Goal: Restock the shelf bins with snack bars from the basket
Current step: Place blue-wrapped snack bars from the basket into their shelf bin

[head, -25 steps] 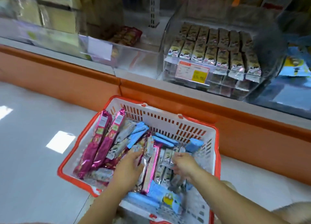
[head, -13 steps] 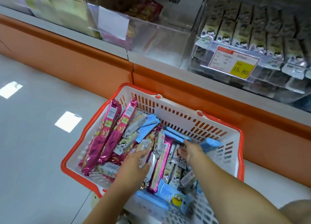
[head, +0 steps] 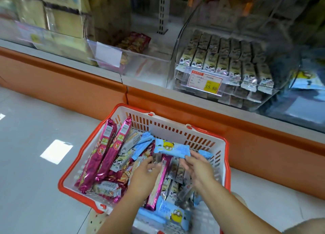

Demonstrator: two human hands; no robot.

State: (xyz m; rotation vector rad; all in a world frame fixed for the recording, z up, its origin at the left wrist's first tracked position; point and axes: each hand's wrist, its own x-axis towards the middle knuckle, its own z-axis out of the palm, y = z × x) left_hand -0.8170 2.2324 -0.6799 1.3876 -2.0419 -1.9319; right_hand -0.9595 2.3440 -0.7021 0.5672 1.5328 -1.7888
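Barely begun, it seems: the basket (head: 175, 128) is heaped, the middle bin (head: 147, 68) nearly bare; the right hand (head: 198, 168) pinches a blue bar (head: 171, 148), the left hand (head: 144, 177) is too blurred to tell

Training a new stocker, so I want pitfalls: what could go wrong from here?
The right hand seems to pinch the blue pack by one end only; it could slip back into the basket. Kinds lie mixed there, so it might land in the wrong bin, such as the full bin of grey bars.
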